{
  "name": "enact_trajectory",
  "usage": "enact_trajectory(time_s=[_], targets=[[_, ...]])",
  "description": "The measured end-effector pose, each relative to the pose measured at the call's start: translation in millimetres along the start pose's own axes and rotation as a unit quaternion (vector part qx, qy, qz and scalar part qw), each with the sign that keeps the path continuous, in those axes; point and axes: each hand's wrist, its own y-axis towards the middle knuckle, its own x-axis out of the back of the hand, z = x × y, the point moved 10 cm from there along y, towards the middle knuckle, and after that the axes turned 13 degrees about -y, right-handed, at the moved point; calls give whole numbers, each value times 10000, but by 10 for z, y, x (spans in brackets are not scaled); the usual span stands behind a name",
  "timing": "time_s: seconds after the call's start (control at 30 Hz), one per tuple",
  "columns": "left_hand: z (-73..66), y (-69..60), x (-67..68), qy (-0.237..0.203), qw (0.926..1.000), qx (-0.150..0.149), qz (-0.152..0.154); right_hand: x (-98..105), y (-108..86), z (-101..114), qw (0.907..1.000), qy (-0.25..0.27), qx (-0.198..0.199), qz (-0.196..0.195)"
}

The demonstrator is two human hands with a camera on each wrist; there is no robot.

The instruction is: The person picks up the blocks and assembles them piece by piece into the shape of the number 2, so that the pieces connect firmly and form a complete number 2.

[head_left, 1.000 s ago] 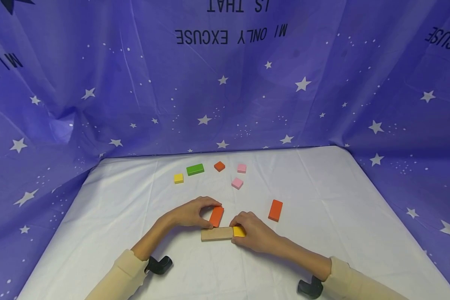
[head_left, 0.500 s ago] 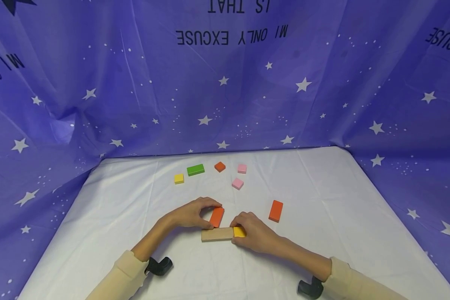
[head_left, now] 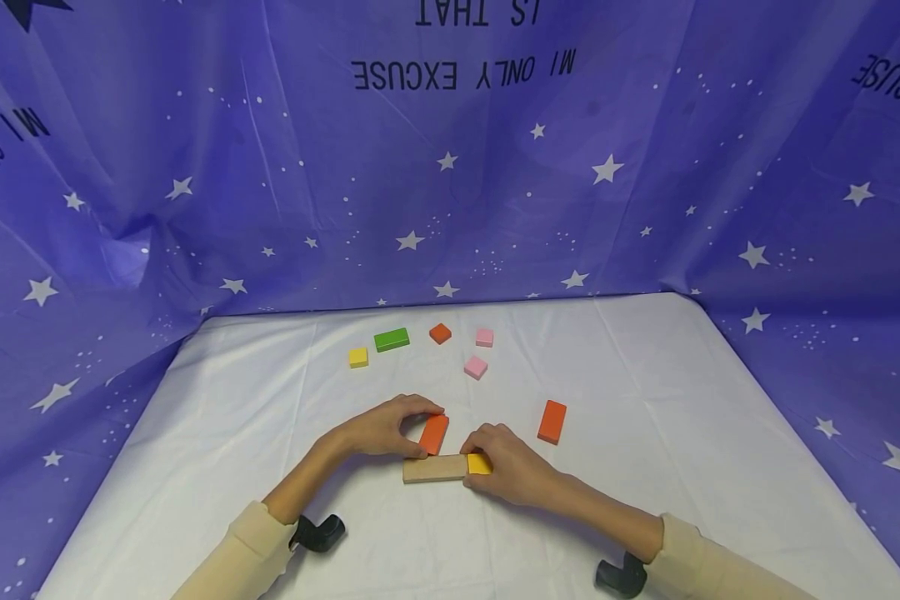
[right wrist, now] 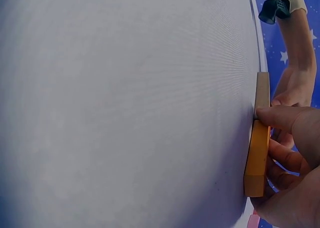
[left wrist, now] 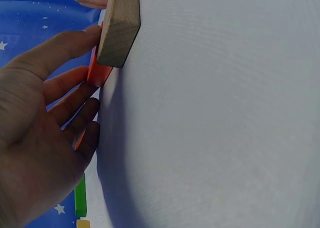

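Note:
In the head view a plain wooden block (head_left: 433,469) lies lengthwise on the white cloth, its right end against a yellow-orange block (head_left: 479,463). My right hand (head_left: 516,467) pinches the yellow-orange block near that joint, and its palm covers the rest of it. Behind the wooden block, an orange-red block (head_left: 433,434) stands slanted, its near end at the wood's far edge. My left hand (head_left: 382,427) grips this orange-red block between thumb and fingers. The left wrist view shows the thumb beside the wooden block's (left wrist: 119,32) end, with the red block (left wrist: 99,70) behind.
Farther back lie a green block (head_left: 392,339), a yellow block (head_left: 357,357), a small red block (head_left: 440,333) and two pink blocks (head_left: 483,337). Another orange-red block (head_left: 552,422) lies to the right of my right hand. A purple star-patterned curtain hangs behind the table.

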Motion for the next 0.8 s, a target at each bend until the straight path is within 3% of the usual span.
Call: enact_trajectory(time_s=[0.8], targets=[[-57, -81, -12, -98, 9993, -253, -243, 8, -10, 5, 10000, 25, 23, -4]])
